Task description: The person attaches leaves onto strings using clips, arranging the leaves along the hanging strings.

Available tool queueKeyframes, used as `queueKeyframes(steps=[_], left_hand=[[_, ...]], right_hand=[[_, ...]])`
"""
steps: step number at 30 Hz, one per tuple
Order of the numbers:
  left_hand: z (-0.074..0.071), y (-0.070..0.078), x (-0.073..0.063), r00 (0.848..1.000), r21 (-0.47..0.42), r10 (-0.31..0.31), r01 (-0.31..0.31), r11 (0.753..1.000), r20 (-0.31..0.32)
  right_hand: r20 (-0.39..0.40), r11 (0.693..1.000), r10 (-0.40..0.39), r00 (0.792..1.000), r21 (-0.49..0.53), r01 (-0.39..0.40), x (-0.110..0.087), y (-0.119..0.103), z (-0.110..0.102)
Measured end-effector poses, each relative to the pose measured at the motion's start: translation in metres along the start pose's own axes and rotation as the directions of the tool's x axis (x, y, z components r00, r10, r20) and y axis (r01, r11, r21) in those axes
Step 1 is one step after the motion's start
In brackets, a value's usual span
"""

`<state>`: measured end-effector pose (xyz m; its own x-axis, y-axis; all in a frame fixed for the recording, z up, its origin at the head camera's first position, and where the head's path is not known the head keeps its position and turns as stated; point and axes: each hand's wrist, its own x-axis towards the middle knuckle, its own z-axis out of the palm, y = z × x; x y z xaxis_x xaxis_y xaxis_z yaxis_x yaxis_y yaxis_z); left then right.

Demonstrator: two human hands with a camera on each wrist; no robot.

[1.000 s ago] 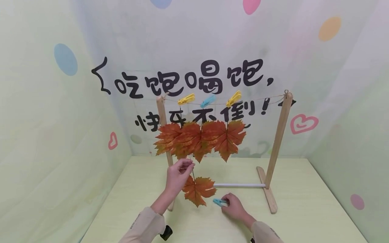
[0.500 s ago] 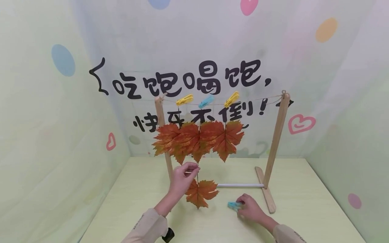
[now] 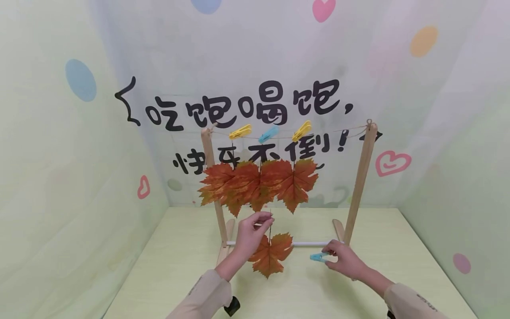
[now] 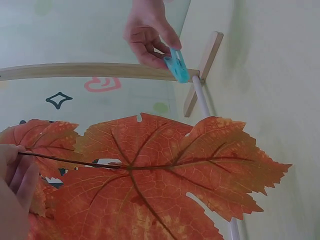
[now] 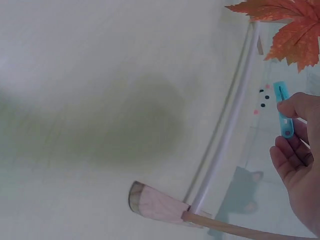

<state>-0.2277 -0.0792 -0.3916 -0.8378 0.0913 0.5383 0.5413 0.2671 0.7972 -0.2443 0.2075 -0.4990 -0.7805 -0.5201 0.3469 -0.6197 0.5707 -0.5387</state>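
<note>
My left hand (image 3: 251,235) pinches the thin dark stem of an orange-red maple-like leaf (image 3: 272,256), which hangs below the fingers in front of the rack. Up close in the left wrist view, the same leaf (image 4: 165,165) shows its veins. To the right, my right hand (image 3: 345,259) holds a light blue clothespin (image 3: 318,257) between thumb and fingers, off the table. In the right wrist view this clothespin (image 5: 284,110) sits under the thumb. Several similar leaves (image 3: 259,184) hang overlapping from the string, higher up and behind my left hand.
A wooden rack has a left post (image 3: 211,150), a right post (image 3: 360,181) and a white crossbar (image 3: 307,243) low down. Two yellow clothespins (image 3: 241,131) and a blue clothespin (image 3: 268,134) grip its string. The pale table (image 3: 167,274) meets printed cloth walls.
My left hand has moved right with the leaf. My right hand has moved right, then slightly up, carrying the blue clothespin. The hanging leaves stay on the string.
</note>
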Motion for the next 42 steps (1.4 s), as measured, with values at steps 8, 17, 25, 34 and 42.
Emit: queueKeyframes(steps=[8,17,25,34,42], left_hand=[[0.008,0.012,0.016,0.999,-0.049,0.035,-0.034,0.998,0.011],[0.024,0.007,0.033,0.999,-0.094,-0.005,0.009,0.996,0.047],[0.041,0.007,0.047,0.998,-0.112,-0.02,0.027,0.993,0.065],[0.063,0.026,0.062,0.996,-0.209,0.002,0.018,0.978,0.094],[0.068,0.062,0.061,0.994,-0.199,0.013,0.008,0.98,0.106]], right_hand=[[0.054,0.999,-0.021,0.998,-0.047,0.023,0.008,-0.016,-0.051],[0.014,0.989,-0.022,1.0,-0.149,0.024,0.014,-0.031,-0.098],[-0.098,0.987,-0.075,0.992,-0.149,0.06,0.026,-0.042,-0.131],[-0.219,0.978,-0.172,0.96,-0.152,0.14,0.046,-0.063,-0.167],[-0.241,0.97,-0.199,0.95,-0.184,0.156,0.055,-0.076,-0.186]])
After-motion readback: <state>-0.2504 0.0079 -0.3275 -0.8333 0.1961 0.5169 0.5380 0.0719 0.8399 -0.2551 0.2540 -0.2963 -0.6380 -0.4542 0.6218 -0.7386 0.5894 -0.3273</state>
